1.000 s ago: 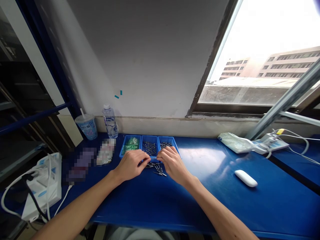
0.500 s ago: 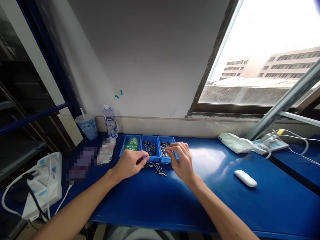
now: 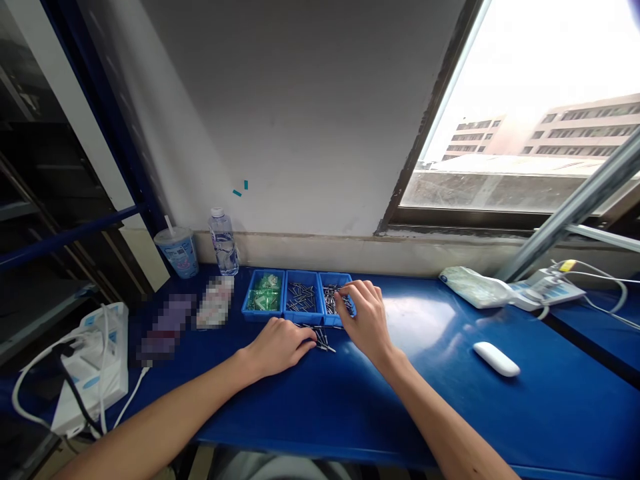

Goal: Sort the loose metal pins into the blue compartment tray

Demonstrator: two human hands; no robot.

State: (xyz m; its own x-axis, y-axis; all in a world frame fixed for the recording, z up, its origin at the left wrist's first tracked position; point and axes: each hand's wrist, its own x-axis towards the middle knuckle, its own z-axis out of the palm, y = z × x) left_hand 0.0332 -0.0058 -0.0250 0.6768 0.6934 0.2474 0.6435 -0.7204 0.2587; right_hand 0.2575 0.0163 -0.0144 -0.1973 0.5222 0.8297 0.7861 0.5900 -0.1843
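Observation:
Three small blue bins stand in a row on the blue table (image 3: 410, 400). The left bin (image 3: 263, 298) holds green parts, the middle bin (image 3: 301, 297) and the right bin (image 3: 334, 298) hold small metal pins. A loose pile of pins (image 3: 320, 338) lies just in front of the bins. My left hand (image 3: 280, 347) rests on the table with its fingertips curled onto this pile. My right hand (image 3: 365, 317) hovers over the right bin, its fingers pinched together at the pins; what it grips is too small to see.
A drink cup (image 3: 176, 252) and a water bottle (image 3: 223, 243) stand by the wall at the back left. A white power strip with cables (image 3: 85, 367) lies at the left edge. A white oblong device (image 3: 496, 359) and a corded unit (image 3: 543, 290) lie to the right.
My right hand went from the loose pile up to the right bin and stayed there. My left hand slid right and down onto the loose pins.

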